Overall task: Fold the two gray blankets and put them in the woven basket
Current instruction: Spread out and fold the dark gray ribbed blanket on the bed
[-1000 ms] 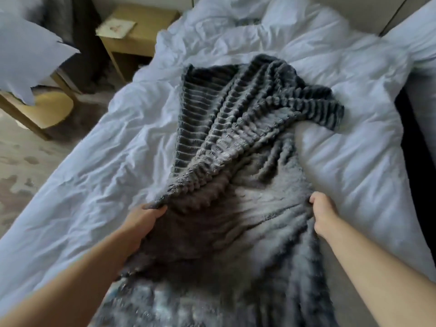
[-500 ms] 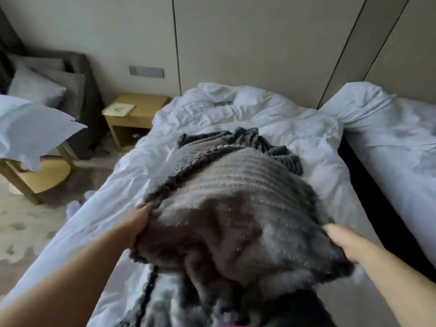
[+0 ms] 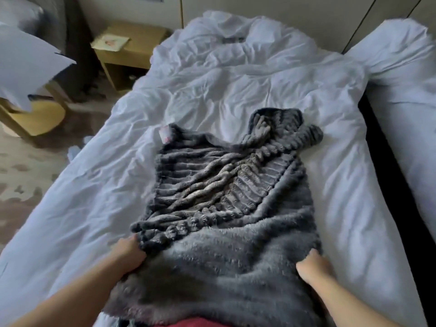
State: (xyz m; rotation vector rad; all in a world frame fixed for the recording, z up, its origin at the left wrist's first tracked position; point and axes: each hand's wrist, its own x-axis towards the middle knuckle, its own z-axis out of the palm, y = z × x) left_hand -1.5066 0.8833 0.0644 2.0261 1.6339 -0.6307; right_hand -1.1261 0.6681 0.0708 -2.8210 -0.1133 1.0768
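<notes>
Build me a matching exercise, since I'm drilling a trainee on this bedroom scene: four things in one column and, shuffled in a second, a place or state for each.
Things
1. gray blanket
2. left hand
3. nightstand
4. card

Places or states
A. holds the blanket's near left edge
B. lies on the nightstand's top
C. lies rumpled on the white duvet
D. stands left of the duvet's far end

Pairs: 1-C, 2-A, 3-D, 4-B
</notes>
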